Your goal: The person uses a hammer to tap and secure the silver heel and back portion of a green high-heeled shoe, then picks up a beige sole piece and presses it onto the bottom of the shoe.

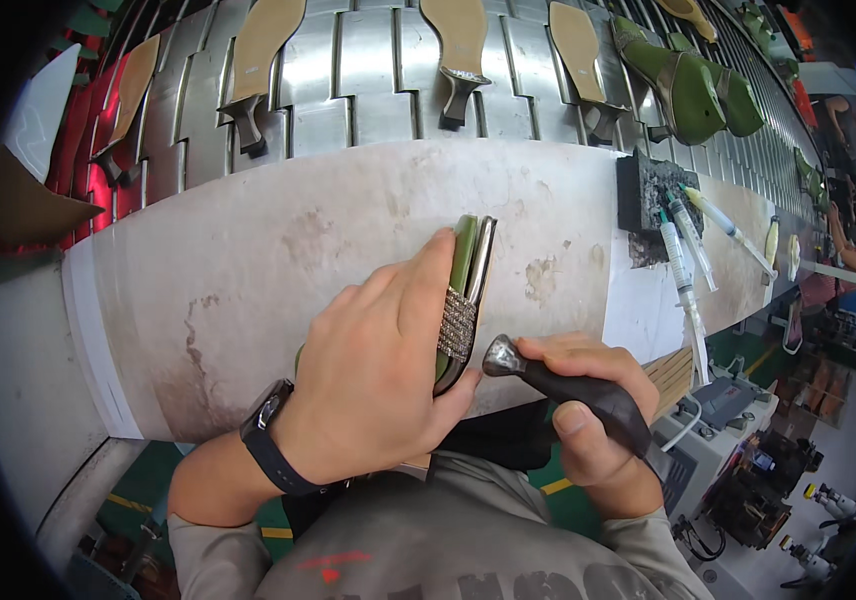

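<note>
My left hand (373, 365) grips a shoe (457, 325) over the pale worktop, its fingers wrapped round the far side. The shoe stands on edge, with a glittering braided strap, a dark shiny rim and a green last (464, 258) showing at its upper end. Most of its body is hidden behind my left hand. In my right hand (596, 462) is a hammer (504, 357) with a rounded metal head and a thick dark handle. The fingers close round the handle, one lying along it toward the head. The hammer head is just right of the shoe, with a small gap between them.
Beyond the worktop (278, 220) runs a metal slat conveyor (378, 60) bearing several heeled soles (461, 40) and green lasts (683, 90). A black block (638, 195) and several syringes (681, 275) lie at the right. Machines (713, 410) and other people (853, 240) are farther right.
</note>
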### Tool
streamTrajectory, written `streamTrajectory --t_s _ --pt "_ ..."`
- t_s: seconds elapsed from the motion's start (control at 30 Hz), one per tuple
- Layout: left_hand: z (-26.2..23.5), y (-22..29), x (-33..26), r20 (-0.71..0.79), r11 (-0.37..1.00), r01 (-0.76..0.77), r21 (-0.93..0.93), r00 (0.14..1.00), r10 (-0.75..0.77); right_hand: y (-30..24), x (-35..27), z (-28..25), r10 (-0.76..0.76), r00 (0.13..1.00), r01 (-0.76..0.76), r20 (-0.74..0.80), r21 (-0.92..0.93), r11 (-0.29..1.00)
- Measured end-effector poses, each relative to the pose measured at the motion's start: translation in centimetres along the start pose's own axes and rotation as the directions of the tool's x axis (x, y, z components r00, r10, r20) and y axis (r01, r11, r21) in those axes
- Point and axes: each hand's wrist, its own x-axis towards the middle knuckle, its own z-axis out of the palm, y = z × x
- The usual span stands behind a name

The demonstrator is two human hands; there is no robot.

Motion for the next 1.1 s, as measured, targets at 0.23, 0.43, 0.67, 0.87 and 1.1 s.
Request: streamTrajectory --t_s 0.23,0.43,0.67,0.87,1.1 --pt "-0.2 -0.4 -0.2 -0.019 1.000 -0.008 -0.019 1.000 0.008 -0.3 1.0 1.1 -0.222 0.973 0.229 0.062 -0.135 0.964" --pt "-0.5 -0.2 -0.2 -0.007 1.000 -0.007 -0.020 1.000 0.007 -1.8 2.5 1.1 -0.198 0.970 0.227 0.140 -0.238 0.944" --pt "-0.5 0.0 -0.4 0.005 0.999 0.029 -0.021 1.000 -0.029 -3.2 4.1 1.4 -0.215 0.947 0.288 0.240 -0.330 0.899" --pt "0.2 -0.6 -1.0 -0.076 1.000 -0.003 -0.005 0.997 0.003 -3.0 3.1 0.2 0.213 0.977 -0.213 -0.014 0.031 0.977" --pt "-0.3 -0.1 -1.6 -0.050 0.999 0.024 0.030 0.999 -0.022 -4.9 0.4 0.5 -0.290 0.876 0.278 -0.386 -0.089 0.956"
